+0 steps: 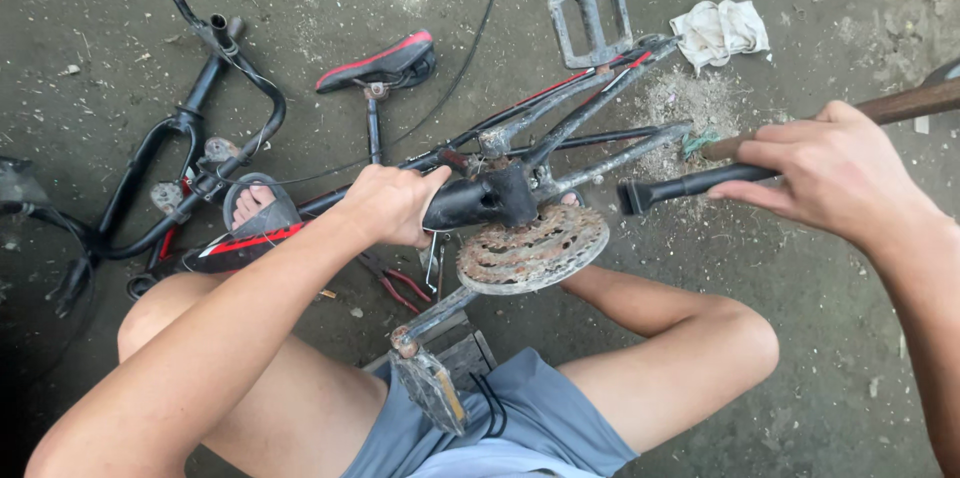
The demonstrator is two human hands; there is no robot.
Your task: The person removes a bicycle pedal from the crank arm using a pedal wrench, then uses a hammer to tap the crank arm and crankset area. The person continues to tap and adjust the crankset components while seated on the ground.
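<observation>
So the person is sitting low on the ground with a stripped-down bike frame (560,128) lying on its side across the bare knees. The left hand (392,203) is wrapped tight around the black tube of the frame right at the bottom bracket, fingers curled shut on it, just beside the rusty chainring (530,250). That chainring is pretty crusty, brown all over, and it sits face-up between the knees. The crank arm (435,316) runs down from it toward the person's lap and ends in a worn grey pedal (430,390) resting over the grey shorts.

The right hand (835,178) is closed around the wooden handle of a hammer (700,183), whose dark head end points left toward the frame's stays, near them, but whether it touches can't be told.

Other stuff around: the second pedal (590,18) sticks up at the far side of the frame, a crumpled white rag (720,31) lies on the concrete just right of it. A black saddle with red trim (380,63) on its post lies apart from the frame on the upper left. Further left there's the black handlebar and fork assembly (190,138), with a sandalled foot (255,206) resting on the frame near it. Red-handled pliers (395,288) lie on the ground under the left wrist. No labels or packaging readable anywhere, just red stripes on the frame tubes.
</observation>
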